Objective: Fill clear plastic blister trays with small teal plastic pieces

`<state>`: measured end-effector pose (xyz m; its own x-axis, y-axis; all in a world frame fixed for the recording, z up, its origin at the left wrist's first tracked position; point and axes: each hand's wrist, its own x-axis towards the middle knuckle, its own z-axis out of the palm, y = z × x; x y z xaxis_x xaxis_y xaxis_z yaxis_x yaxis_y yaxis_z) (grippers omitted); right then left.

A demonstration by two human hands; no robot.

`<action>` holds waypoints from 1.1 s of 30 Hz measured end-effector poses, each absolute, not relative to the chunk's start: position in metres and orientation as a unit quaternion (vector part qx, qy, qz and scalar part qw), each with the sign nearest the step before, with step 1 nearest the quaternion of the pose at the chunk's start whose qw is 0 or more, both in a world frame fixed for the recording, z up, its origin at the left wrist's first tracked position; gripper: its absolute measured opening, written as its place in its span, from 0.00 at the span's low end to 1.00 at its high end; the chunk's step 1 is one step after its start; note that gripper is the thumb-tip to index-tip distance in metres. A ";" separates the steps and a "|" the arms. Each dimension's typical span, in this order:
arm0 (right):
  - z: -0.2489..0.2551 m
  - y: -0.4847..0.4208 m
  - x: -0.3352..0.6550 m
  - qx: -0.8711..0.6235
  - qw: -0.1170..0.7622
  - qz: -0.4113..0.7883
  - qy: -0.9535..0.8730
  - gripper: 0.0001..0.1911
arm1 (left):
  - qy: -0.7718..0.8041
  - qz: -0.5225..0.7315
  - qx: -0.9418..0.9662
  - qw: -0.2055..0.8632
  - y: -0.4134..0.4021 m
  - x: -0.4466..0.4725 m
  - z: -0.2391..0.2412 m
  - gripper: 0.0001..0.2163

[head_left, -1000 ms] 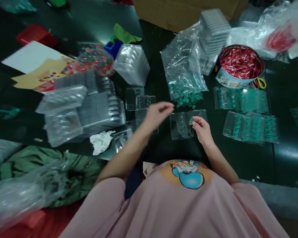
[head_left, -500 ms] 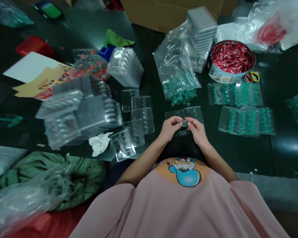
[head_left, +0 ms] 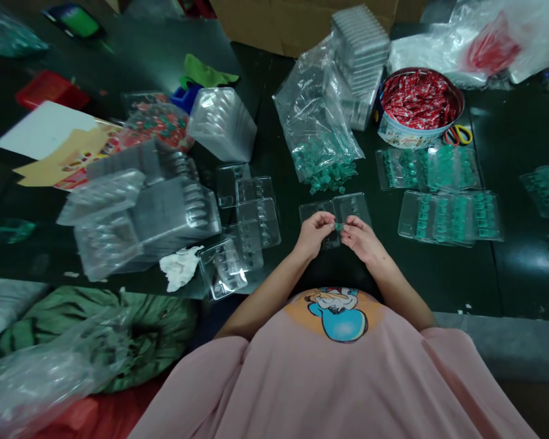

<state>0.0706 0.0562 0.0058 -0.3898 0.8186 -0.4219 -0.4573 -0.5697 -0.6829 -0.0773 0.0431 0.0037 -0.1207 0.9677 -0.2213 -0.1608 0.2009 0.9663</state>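
Note:
My left hand (head_left: 315,233) and my right hand (head_left: 359,236) meet over an open clear blister tray (head_left: 352,207) on the dark table. Both pinch one small green piece (head_left: 339,226) between their fingertips. Just beyond the tray, loose green pieces (head_left: 328,175) spill out of a clear plastic bag (head_left: 311,119).
Filled trays of green pieces (head_left: 448,216) lie to the right. A round tin of red sachets (head_left: 418,107) and scissors (head_left: 460,133) sit behind them. Stacks of empty clear trays (head_left: 160,207) stand at the left, with a white crumpled tissue (head_left: 179,267) and loose trays (head_left: 251,207).
My left hand swung in from the left and joined my right hand on the green piece. The view shifted slightly.

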 end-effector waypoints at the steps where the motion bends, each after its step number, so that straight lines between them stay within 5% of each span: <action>1: 0.005 0.058 0.072 -0.390 0.406 0.793 -0.234 0.21 | 0.545 0.507 0.376 0.552 0.044 -0.077 0.003 0.10; 18: -0.001 0.074 0.092 -0.458 0.467 0.705 -0.275 0.22 | 0.515 0.400 0.661 0.372 0.083 -0.070 0.014 0.10; 33: -0.008 0.082 0.116 -0.510 0.487 0.634 -0.317 0.15 | 0.550 0.283 0.740 0.262 0.153 -0.051 -0.042 0.10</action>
<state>0.1159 0.0818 -0.0076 -0.0048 0.9412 -0.3378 -0.2946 -0.3242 -0.8990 -0.0511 0.1528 -0.0424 0.2340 0.9634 0.1311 0.6660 -0.2571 0.7003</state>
